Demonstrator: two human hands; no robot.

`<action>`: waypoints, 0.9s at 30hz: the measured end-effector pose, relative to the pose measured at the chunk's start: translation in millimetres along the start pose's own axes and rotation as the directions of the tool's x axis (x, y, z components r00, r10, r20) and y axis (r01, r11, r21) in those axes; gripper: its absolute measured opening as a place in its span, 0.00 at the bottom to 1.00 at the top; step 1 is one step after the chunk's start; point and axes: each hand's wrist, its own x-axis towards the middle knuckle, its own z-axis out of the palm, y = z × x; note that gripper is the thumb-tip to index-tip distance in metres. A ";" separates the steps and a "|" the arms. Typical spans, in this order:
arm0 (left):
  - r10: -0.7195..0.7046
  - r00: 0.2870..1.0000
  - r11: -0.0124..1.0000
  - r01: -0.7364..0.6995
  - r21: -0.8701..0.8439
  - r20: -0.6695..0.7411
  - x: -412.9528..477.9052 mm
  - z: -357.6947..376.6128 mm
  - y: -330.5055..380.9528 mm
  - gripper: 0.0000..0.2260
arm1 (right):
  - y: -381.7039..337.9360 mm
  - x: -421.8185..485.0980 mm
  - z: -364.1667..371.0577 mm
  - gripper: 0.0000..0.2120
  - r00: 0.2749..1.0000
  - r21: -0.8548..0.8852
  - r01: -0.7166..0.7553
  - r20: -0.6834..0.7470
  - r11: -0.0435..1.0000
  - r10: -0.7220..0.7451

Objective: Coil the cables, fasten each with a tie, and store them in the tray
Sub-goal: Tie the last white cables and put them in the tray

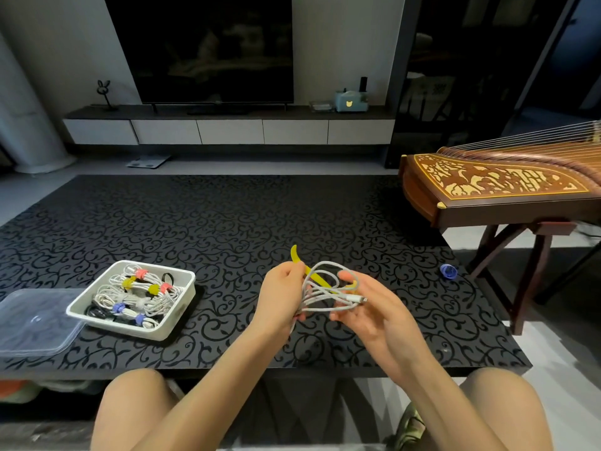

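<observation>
Above the black patterned table (227,229), my left hand (283,294) grips one end of a coiled white cable (328,292) together with a yellow tie (297,257) that sticks up past my fingers. My right hand (364,304) cradles the other end of the coil, fingers loosely curled around the loops and the plug. The yellow tie runs behind the coil toward my right fingers. A white tray (177,317) at the left holds several coiled cables bound with pink, yellow and blue ties.
A clear plastic lid (35,320) lies left of the tray at the table's edge. A small blue tie (448,271) sits at the table's right side. A wooden zither (500,187) on a stand is at the right. My knees are below the table's front edge.
</observation>
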 end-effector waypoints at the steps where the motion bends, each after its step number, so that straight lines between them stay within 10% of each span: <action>1: -0.053 0.999 0.999 0.053 -0.009 -0.003 2.3 0.1 0.0 0.13 | 2.3 -6.0 -2.7 0.15 0.999 0.028 0.023 0.027 0.999 -0.024; 5: -0.258 0.966 0.965 0.258 -0.047 0.015 7.1 9.5 1.2 0.15 | 23.9 -24.6 1.1 0.10 0.965 -0.455 0.247 0.036 0.855 -0.259; 9: -0.211 0.977 0.977 0.210 -0.041 -0.033 4.7 25.3 0.0 0.18 | 27.2 -24.4 5.7 0.09 0.709 -0.818 0.570 0.443 0.076 -0.549; 13: 0.037 0.988 0.991 -0.017 0.131 -0.150 1.6 31.6 -8.3 0.17 | 14.7 -17.0 9.9 0.09 0.551 -0.791 0.559 0.578 -0.248 -0.602; 15: 0.179 0.965 0.976 -0.150 0.157 -0.191 1.6 31.6 -11.0 0.14 | 12.9 -18.2 14.9 0.08 0.613 -0.854 0.502 0.463 -0.136 -0.640; 19: 0.480 0.867 0.863 -0.439 0.250 -0.133 -5.4 30.7 -9.5 0.07 | -5.3 -11.2 21.3 0.06 0.832 -0.813 0.251 -0.096 0.526 -0.547; 23: 0.502 0.862 0.807 -0.436 0.400 -0.073 0.5 25.5 -4.7 0.09 | -14.8 -6.0 21.7 0.11 0.890 -0.828 0.214 -0.053 0.518 -0.452; 27: 0.022 0.983 0.980 -0.057 0.188 0.183 6.2 22.0 18.8 0.08 | -16.7 -7.5 21.0 0.12 0.905 -0.869 0.258 0.064 0.423 -0.421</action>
